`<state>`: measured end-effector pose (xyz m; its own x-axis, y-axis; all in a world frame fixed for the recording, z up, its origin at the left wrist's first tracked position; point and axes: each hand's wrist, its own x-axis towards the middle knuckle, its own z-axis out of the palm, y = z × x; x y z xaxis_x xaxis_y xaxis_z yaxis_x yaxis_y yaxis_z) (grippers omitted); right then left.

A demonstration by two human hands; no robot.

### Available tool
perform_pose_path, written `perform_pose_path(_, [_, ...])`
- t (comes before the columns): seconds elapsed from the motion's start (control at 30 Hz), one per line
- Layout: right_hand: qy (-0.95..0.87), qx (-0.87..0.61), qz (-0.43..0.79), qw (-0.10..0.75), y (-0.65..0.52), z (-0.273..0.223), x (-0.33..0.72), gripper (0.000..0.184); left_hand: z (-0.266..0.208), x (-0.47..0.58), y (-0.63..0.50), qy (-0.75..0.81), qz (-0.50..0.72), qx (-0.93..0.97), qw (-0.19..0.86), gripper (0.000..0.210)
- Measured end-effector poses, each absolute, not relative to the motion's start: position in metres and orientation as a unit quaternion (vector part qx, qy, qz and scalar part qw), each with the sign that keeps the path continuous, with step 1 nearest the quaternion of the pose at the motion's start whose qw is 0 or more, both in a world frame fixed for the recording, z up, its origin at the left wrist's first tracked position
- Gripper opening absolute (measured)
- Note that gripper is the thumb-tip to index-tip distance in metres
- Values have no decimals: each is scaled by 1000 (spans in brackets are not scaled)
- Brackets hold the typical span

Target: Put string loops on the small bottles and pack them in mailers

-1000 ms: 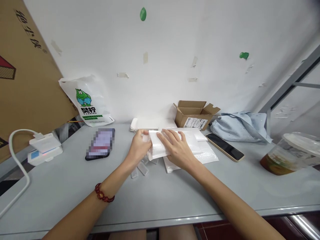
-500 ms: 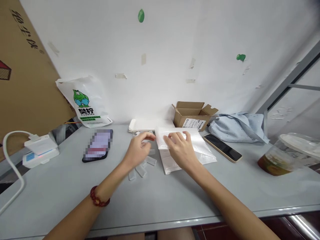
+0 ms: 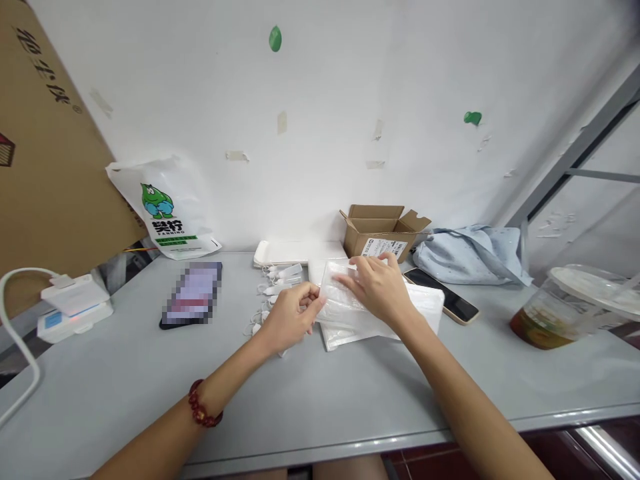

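Observation:
My left hand [image 3: 295, 317] pinches the left edge of a stack of translucent plastic bags [image 3: 335, 310] between thumb and fingers. Over the upper part of the same bags lies my right hand [image 3: 380, 288], its fingers bent and somewhat apart, thumb against the plastic; it appears to grip them. The bags are held a little above another white plastic sheet [image 3: 340, 339] on the table. Left of them, partly behind my left hand, are several small white tags [image 3: 280, 288] with string loops.
Behind stand a white flat stack [image 3: 283, 252] and an open cardboard box [image 3: 375, 230]. At right are a phone [image 3: 457, 305], a light-blue cloth bag [image 3: 470, 257] and a plastic drink cup [image 3: 545, 320]. Another phone [image 3: 193, 293], a printed bag [image 3: 170, 213] and a white charger [image 3: 75, 303] are at left.
My left hand has moved right and down and taken hold of the bags' left edge. The bags have unfolded or shifted toward the right under my right hand. More of the tags now shows.

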<state>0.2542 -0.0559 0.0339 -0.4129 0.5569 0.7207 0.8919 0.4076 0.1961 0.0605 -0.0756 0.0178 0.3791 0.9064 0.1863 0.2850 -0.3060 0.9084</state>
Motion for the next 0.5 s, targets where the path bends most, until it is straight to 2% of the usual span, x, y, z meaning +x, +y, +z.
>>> perform_pose_path(0.13, [-788, -509, -213, 273, -49, 32, 261, 41, 16, 63, -75, 410, 391, 649, 508, 18])
perform_pose_path(0.33, [-783, -498, -238, 286, -41, 23, 264, 34, 11, 70, -79, 451, 361, 500, 645, 13])
perform_pose_path(0.5, [-812, -479, -203, 263, -30, 9, 266, 27, 9, 72, -82, 466, 334, 440, 691, 11])
